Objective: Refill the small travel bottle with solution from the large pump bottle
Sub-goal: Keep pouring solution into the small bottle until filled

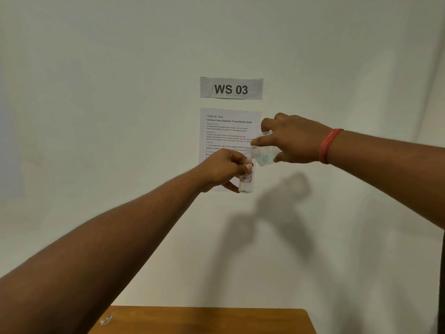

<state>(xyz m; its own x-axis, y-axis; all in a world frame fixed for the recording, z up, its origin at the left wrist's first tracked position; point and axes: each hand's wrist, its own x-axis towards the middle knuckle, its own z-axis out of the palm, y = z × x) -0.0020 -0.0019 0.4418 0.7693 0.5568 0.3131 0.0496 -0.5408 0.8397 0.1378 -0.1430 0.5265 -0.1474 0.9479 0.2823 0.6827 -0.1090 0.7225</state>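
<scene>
My left hand [222,168] grips a small clear travel bottle [246,183], held upright in the air in front of the wall; it has a small label and some clear liquid at its bottom. My right hand [293,141] holds a larger clear bottle [263,157], uncapped and tipped down to the left, its threaded neck right at the small bottle's mouth. Liquid lies in the lower part of the tilted bottle. My fingers hide the small bottle's mouth.
A wooden table [216,320] shows at the bottom edge, with a small object [106,319] near its left corner. On the white wall hang a "WS 03" sign [231,88] and a printed task sheet [228,131]. A red band [328,145] circles my right wrist.
</scene>
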